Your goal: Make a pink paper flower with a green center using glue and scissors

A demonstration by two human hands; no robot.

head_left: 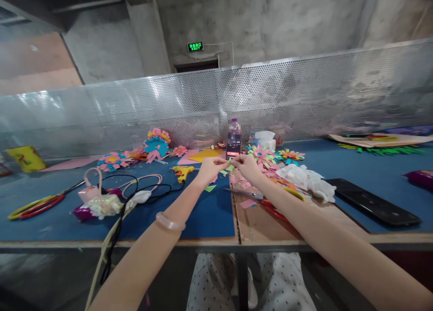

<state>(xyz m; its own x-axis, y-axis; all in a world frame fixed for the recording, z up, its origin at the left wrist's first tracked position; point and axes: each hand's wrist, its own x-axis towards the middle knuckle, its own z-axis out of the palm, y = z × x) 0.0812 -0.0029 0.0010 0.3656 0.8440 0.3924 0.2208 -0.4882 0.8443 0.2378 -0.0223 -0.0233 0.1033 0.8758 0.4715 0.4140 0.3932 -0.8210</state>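
Note:
My left hand point(212, 170) and my right hand point(248, 168) meet above the middle of the table, fingers pinched. Between their fingertips is a small piece of green paper point(230, 167); its exact shape is too small to tell. A green paper scrap point(210, 188) lies on the blue mat below my left hand. To the left of that hand rests a yellow glue gun point(183, 172). Scissors with red and yellow handles point(275, 210) lie under my right forearm, partly hidden by it. Just behind my hands, a phone point(232, 148) leans upright against a purple-capped bottle point(234, 127).
Paper flowers point(156, 144) stand at the back left, and more flowers point(260, 155) lie behind my right arm. Crumpled tissue point(306, 180) and a black phone point(374, 201) are on the right. Cables point(113, 239) and red-and-yellow-handled scissors point(42, 207) occupy the left. A perforated metal screen point(189, 101) borders the back.

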